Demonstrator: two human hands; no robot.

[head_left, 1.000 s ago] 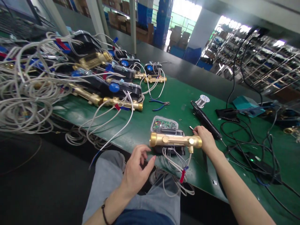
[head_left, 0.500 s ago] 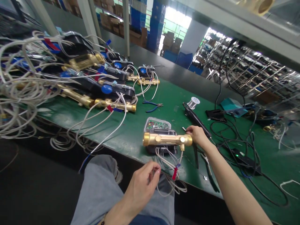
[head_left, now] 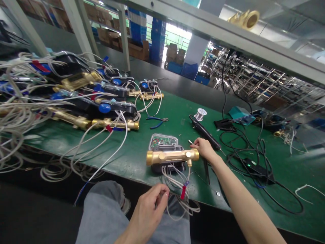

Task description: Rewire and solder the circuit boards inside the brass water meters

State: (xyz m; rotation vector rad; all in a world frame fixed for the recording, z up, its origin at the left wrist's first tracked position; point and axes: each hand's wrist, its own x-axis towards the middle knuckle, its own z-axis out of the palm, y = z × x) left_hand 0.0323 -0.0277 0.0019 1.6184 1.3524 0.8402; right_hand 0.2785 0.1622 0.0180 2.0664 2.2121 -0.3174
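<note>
In front of me on the green mat (head_left: 122, 154) lies a brass pipe body (head_left: 175, 156) with a black housing behind and under it. The clear-lidded housing part (head_left: 164, 140) shows a green circuit board. Grey cables (head_left: 175, 176) with a red tag (head_left: 183, 192) hang from it over the table edge. Beside these cables, above my lap, my left hand (head_left: 151, 206) has its fingers curled to the thumb; what they hold is hidden. My right hand (head_left: 204, 149) is at the pipe's right end, fingers pinched at a small white-tipped piece (head_left: 190, 142).
Blue-handled cutters (head_left: 157, 122) lie beyond the housing. A solder spool (head_left: 200, 114) and a black soldering iron (head_left: 205, 132) are at the right, near tangled black cords (head_left: 261, 149). Brass meters with coiled cables (head_left: 114, 123) crowd the left. A dark slim tool (head_left: 207, 171) lies under my right wrist.
The view has tilted up and turned right, so the bench appears lower and further left. Both hands keep nearly the same pose. My right forearm now covers the green-handled pliers.
</note>
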